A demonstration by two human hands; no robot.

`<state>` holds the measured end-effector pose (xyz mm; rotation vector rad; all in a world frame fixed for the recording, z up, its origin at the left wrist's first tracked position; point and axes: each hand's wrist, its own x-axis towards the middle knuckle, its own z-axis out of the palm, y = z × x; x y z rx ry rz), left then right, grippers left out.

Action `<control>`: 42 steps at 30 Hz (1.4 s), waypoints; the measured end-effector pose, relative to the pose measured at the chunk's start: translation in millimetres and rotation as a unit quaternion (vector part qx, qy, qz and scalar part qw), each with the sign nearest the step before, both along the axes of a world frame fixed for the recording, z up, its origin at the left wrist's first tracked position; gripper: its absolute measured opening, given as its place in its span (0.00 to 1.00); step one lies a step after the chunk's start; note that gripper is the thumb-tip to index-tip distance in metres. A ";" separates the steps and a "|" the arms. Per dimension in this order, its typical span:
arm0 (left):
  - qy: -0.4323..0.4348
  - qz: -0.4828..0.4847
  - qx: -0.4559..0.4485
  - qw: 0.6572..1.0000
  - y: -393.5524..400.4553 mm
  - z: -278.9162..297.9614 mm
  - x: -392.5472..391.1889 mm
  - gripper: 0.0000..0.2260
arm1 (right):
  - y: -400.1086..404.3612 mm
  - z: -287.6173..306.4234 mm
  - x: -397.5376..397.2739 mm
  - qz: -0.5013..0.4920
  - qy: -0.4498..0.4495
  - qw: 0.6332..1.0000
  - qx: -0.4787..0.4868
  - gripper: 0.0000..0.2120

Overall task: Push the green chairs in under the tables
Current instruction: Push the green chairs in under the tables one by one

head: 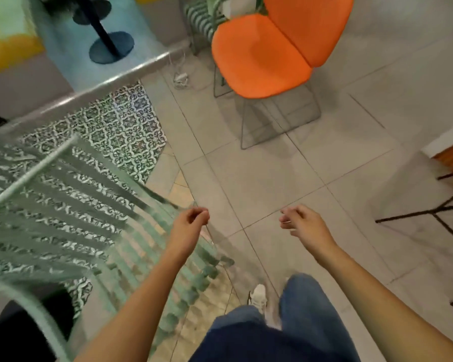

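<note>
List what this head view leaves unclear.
- Green slatted chair: motion-blurred, cut off by the left edge; its legs cannot be made out.
- Left hand: contact with that chair cannot be told.
- Tables: only a black pedestal base shows; the top edge cuts the rest.

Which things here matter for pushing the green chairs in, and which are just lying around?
Part of the job:
- green chair, blurred, at the left
- second green chair, partly hidden behind the orange one
- left hand and right hand, both loosely curled, holding nothing

Just lying about:
- orange chair
- white cable on the floor
- black table base
</note>
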<state>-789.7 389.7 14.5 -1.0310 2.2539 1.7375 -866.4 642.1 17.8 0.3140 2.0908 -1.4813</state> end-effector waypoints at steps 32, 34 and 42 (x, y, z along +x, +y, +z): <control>-0.252 0.227 -0.378 0.862 -322.6 34.0 -325.7 0.17 | -532.2 7.8 -486.9 0.750 0.347 0.563 0.008 0.22; -0.272 0.247 -0.383 0.847 -352.4 35.3 -330.7 0.15 | -578.2 10.6 -494.4 0.762 0.366 0.533 -0.010 0.19; -0.378 0.447 -0.322 0.744 -459.8 37.1 -330.7 0.15 | -796.3 10.3 -492.0 0.845 0.379 0.361 -0.111 0.20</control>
